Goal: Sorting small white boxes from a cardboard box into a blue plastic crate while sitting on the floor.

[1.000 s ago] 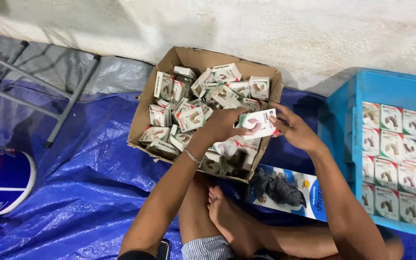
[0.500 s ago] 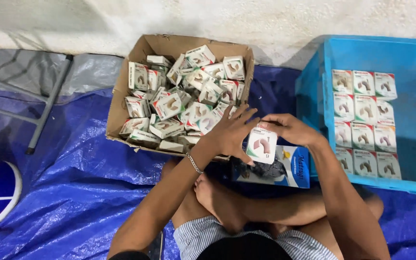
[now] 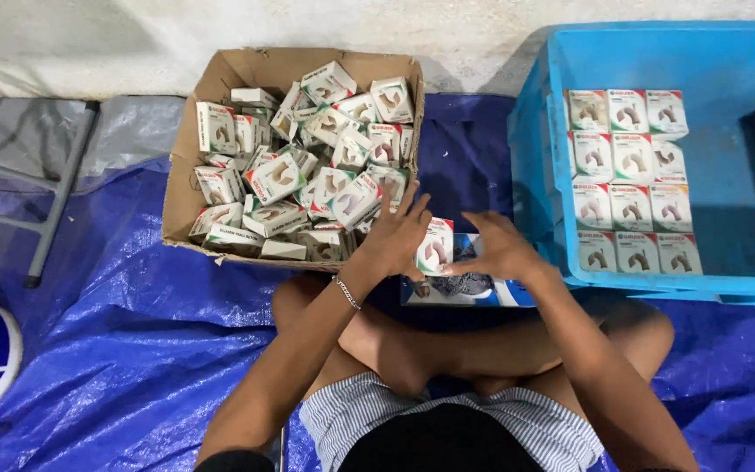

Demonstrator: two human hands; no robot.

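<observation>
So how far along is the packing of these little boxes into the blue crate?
Done: about a dozen small boxes stand in neat rows inside the blue crate. In hand: one small box is held between the left hand and right hand, between carton and crate. Left: the cardboard carton is heaped with loose boxes, so most of the job seems to remain.

Both forearms extend forward from the seated body over crossed legs. The left hand (image 3: 398, 234) is raised with fingers spread and slightly curled, palm facing right. The right hand (image 3: 502, 248) faces it, fingers bent inward. A thin bracelet (image 3: 346, 292) encircles the left wrist.
</observation>
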